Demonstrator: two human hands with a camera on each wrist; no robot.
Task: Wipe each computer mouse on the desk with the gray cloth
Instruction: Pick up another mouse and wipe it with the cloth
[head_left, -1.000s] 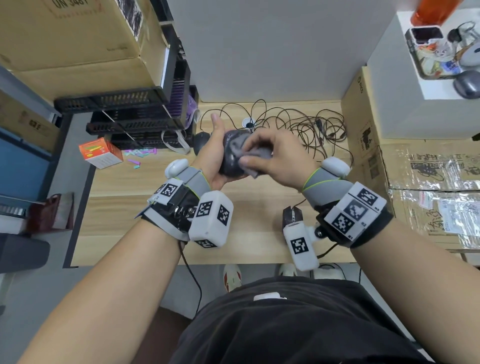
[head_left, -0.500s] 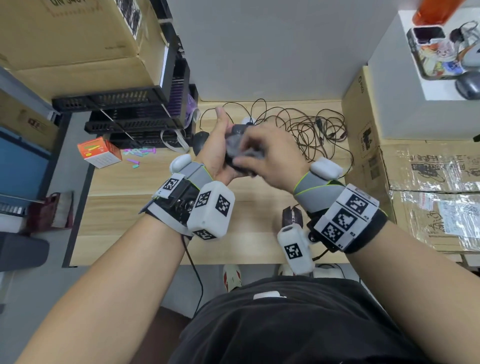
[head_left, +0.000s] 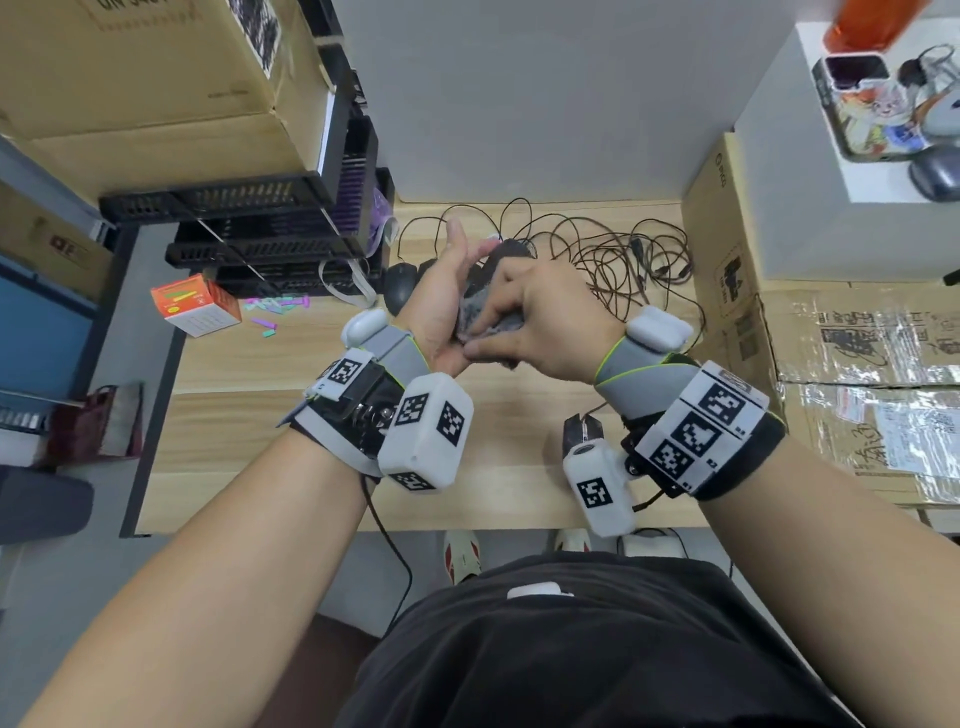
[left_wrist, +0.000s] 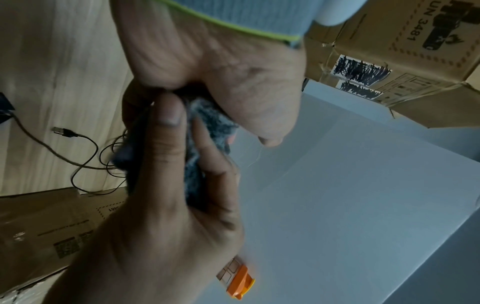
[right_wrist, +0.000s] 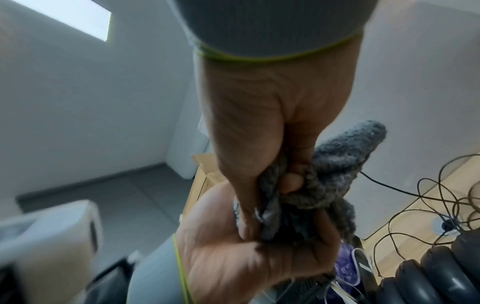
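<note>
The left hand (head_left: 441, 306) cups a dark mouse (head_left: 506, 254) above the desk (head_left: 260, 415), fingers curled round it so it stays put and every side can be reached. The right hand (head_left: 540, 317) bunches the cloth (head_left: 475, 312) between thumb and fingers, pressing it against the mouse's near end to rub it. How much of the shell is covered is hard to judge, since both hands hide it. Another mouse (head_left: 397, 288) waits on the desk beside tangled cables (head_left: 613, 260), probably next.
</note>
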